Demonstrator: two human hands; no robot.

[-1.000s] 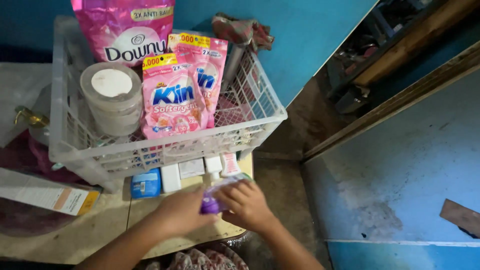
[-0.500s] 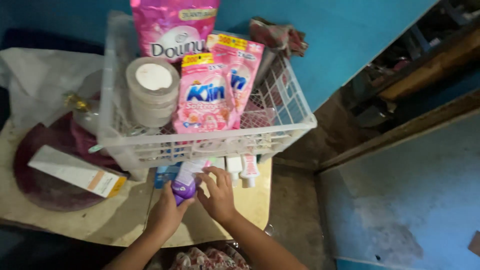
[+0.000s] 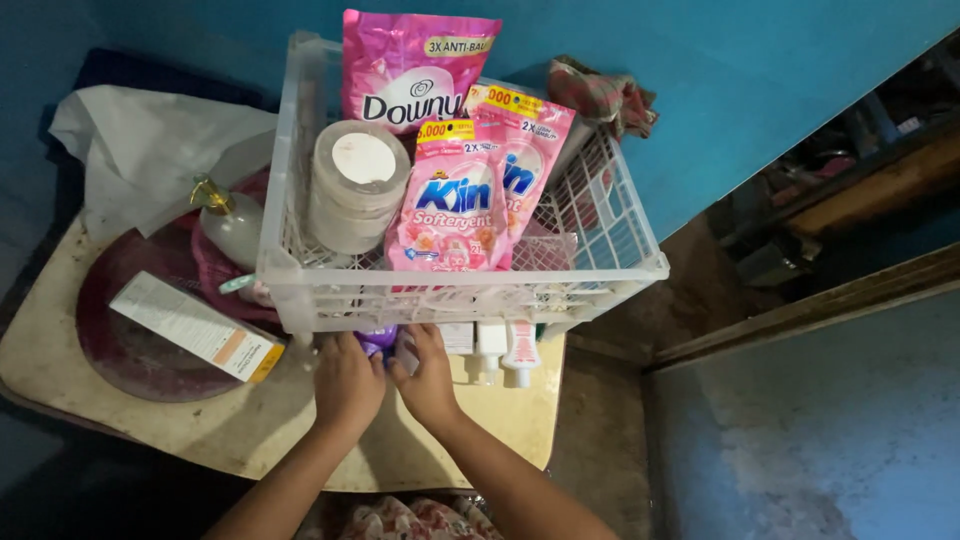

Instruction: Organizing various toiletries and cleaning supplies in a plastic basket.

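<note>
Both my hands meet at the front wall of the white plastic basket [image 3: 300, 290], over the near middle of the pale table [image 3: 250, 440]. My left hand [image 3: 347, 380] and my right hand [image 3: 428, 376] sit side by side, almost touching, and between their fingertips is a small purple bottle [image 3: 378, 341], half tucked under the basket's front edge. Both hands curl in on it, the left against its left side and the right against its right, though I cannot tell how firmly either grips. Just right of my right hand, small white tubes and bottles [image 3: 492, 345] stand in a row under the same edge. A long white carton [image 3: 195, 327] lies on a dark red round tray [image 3: 130, 340] toward the table's left edge. Inside the basket stand pink detergent pouches [image 3: 455, 205] and a white roll [image 3: 355, 185].
</note>
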